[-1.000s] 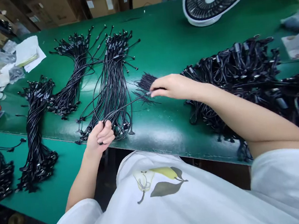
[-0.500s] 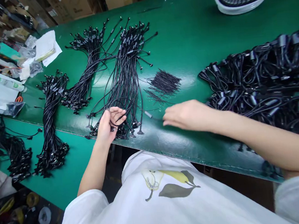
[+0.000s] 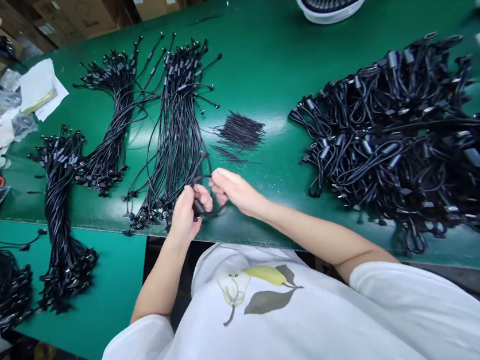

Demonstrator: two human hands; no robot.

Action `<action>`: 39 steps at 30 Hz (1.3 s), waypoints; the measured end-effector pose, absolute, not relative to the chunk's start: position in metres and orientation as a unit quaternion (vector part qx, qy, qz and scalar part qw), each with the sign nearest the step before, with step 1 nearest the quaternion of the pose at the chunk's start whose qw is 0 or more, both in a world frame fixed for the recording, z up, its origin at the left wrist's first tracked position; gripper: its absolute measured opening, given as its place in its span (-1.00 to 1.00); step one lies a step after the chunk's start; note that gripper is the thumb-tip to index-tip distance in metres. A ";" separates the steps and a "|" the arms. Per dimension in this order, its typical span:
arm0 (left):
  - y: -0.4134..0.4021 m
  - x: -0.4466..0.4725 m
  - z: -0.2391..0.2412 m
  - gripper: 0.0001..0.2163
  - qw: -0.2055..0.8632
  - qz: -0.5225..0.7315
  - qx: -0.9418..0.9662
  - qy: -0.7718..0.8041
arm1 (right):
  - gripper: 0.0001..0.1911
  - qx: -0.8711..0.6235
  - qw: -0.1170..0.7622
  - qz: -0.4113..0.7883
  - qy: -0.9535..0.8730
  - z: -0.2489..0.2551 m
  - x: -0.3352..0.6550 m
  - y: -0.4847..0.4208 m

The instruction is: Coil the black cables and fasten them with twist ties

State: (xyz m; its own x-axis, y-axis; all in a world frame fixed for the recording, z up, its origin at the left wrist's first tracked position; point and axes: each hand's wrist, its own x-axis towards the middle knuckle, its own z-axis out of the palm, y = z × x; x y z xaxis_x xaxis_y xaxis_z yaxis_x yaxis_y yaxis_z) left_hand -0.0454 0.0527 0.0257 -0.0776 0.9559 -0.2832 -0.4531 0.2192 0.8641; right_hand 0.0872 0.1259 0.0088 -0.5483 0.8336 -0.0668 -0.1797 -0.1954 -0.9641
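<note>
In the head view, my left hand (image 3: 189,212) is closed around a black cable (image 3: 217,211) near the front edge of the table. My right hand (image 3: 235,191) is just to its right, its fingers pinched on the cable's bent upper part. The cable forms a small loop between the two hands; its ends are partly hidden by my fingers. Right behind my left hand lies a loose bundle of long black cables (image 3: 176,118) with grey sleeves and small connectors. A pile of short black ties (image 3: 241,132) sits beyond my right hand.
Many coiled black cables (image 3: 392,145) are heaped on the right of the green table (image 3: 269,55). A white fan (image 3: 329,18) stands at the back. More cable bundles (image 3: 63,206) lie to the left, with papers (image 3: 41,90) behind them.
My right hand has moved left from the open table to meet my left hand, and the cable is now looped between them. The camera view has shifted to the right.
</note>
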 end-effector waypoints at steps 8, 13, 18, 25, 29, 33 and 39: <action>0.036 -0.030 0.007 -0.50 0.665 0.549 0.198 0.466 | -0.56 -0.280 0.362 0.836 -0.302 0.012 0.088 0.108; 0.025 -0.012 -0.004 -0.46 0.677 0.529 0.168 0.482 | -0.69 -0.334 0.419 0.748 -0.392 0.007 0.087 0.104; 0.026 -0.008 -0.004 -0.45 0.645 0.563 0.169 0.489 | -0.77 -0.361 0.457 0.584 -0.565 0.003 0.091 0.099; 0.027 -0.022 0.005 -0.47 0.712 0.490 0.183 0.469 | -0.70 -0.374 0.409 0.596 -0.582 -0.004 0.101 0.102; 0.021 -0.009 -0.006 -0.47 0.698 0.518 0.146 0.473 | -0.64 -0.393 0.388 0.616 -0.562 -0.003 0.097 0.103; 0.024 -0.016 -0.002 -0.48 0.662 0.534 0.142 0.506 | -0.69 -0.352 0.337 0.618 -0.617 -0.006 0.099 0.103; 0.030 -0.024 0.006 -0.45 0.679 0.498 0.185 0.507 | -0.54 -0.349 0.375 0.464 -0.722 -0.006 0.103 0.112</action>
State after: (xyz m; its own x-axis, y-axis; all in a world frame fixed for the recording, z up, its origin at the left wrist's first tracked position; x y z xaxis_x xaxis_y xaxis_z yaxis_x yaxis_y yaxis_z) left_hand -0.0237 0.0303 0.0058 -0.0091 0.8636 -0.5041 -0.4889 0.4359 0.7556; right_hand 0.1032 0.1117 -0.0060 -0.4742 0.8531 0.2178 0.1559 0.3248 -0.9328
